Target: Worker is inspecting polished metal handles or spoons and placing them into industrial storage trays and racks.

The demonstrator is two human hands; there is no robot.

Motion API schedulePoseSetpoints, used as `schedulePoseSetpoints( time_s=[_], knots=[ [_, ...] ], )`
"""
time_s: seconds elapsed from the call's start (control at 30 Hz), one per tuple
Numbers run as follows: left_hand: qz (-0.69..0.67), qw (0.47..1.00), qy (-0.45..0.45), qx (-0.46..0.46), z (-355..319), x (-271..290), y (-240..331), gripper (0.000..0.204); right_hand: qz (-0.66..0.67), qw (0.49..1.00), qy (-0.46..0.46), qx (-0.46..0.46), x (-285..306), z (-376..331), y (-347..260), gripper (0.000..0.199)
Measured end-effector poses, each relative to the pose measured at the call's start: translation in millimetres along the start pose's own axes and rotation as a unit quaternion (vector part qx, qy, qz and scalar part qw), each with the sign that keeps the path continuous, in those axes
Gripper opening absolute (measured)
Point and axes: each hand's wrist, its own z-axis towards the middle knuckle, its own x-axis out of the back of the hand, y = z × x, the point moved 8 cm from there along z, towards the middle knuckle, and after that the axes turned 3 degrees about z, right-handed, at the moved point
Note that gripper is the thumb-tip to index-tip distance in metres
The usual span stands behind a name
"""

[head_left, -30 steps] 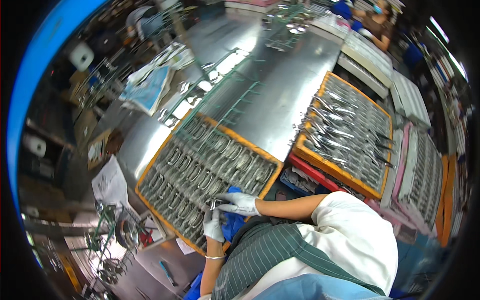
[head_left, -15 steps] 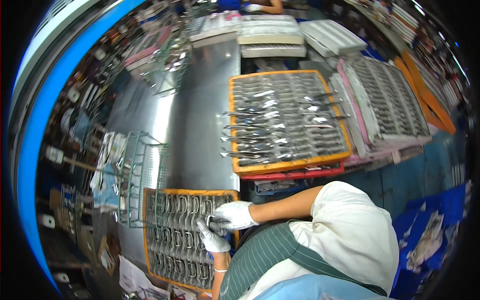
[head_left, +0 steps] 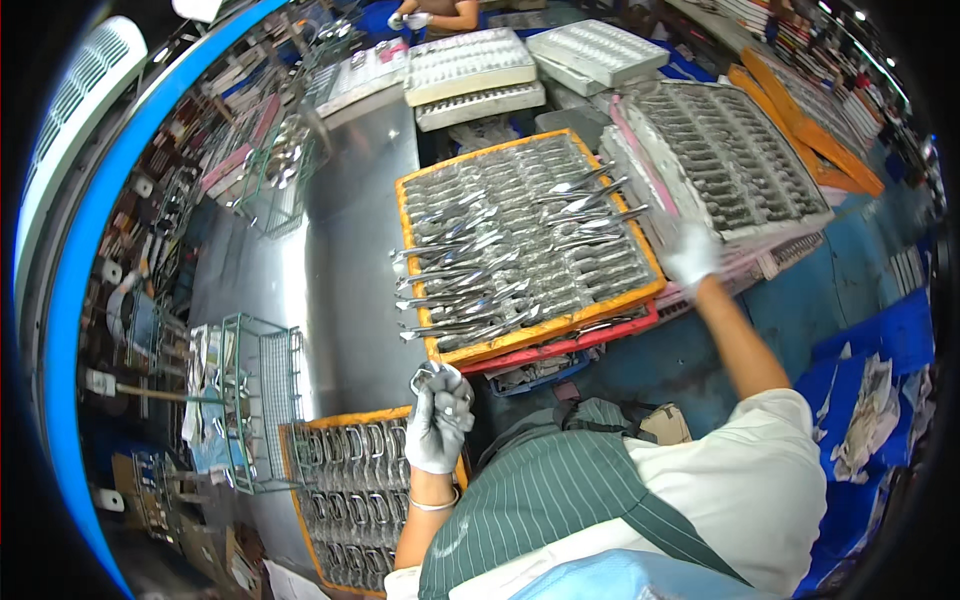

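My left hand (head_left: 437,425), in a white glove with grey fingertips, is closed around a shiny loop-ended metal piece (head_left: 430,374). It is raised over the corner of an orange-framed tray (head_left: 335,418), where similar looped metal pieces (head_left: 347,508) stand in rows. My right hand (head_left: 693,258), also gloved in white, is stretched out far to the right. Motion smears its fingers, so I cannot tell whether they hold anything. It is nearest the pink-edged stack of trays (head_left: 745,240) and the right edge of a second orange-framed tray (head_left: 575,322), across which long shiny metal pieces (head_left: 465,265) lie.
A steel table (head_left: 360,220) runs along the left of the trays. Green wire baskets (head_left: 270,385) stand on it. White foam trays (head_left: 470,65) are stacked at the back, where another person's gloved hands (head_left: 410,20) show. Blue sheeting (head_left: 850,400) lies at the right.
My hands were together over the near tray. Now the right has swung away to the right, while the left has risen with the metal piece. The view has shifted too.
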Motion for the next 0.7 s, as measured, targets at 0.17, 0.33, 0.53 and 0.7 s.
schedulePoseSetpoints(
  time_s=[0.17,0.33,0.53,0.7],
  knots=[
    [-0.134,0.99,-0.038,-0.021,9,-5,21,0.043,-0.318,0.947,-0.035,0.024,40,18,135,0.051],
    [-0.189,0.981,-0.042,-0.024,29,-35,34,0.039,-0.394,0.905,-0.113,0.115,-7,51,203,0.05],
    [-0.312,0.947,-0.067,-0.042,20,-19,41,0.042,-0.109,0.964,-0.062,0.235,16,105,56,0.064],
    [-0.342,0.935,-0.04,-0.084,0,-17,51,0.042,-0.052,0.926,-0.06,0.368,27,63,-111,0.061]
  ],
)
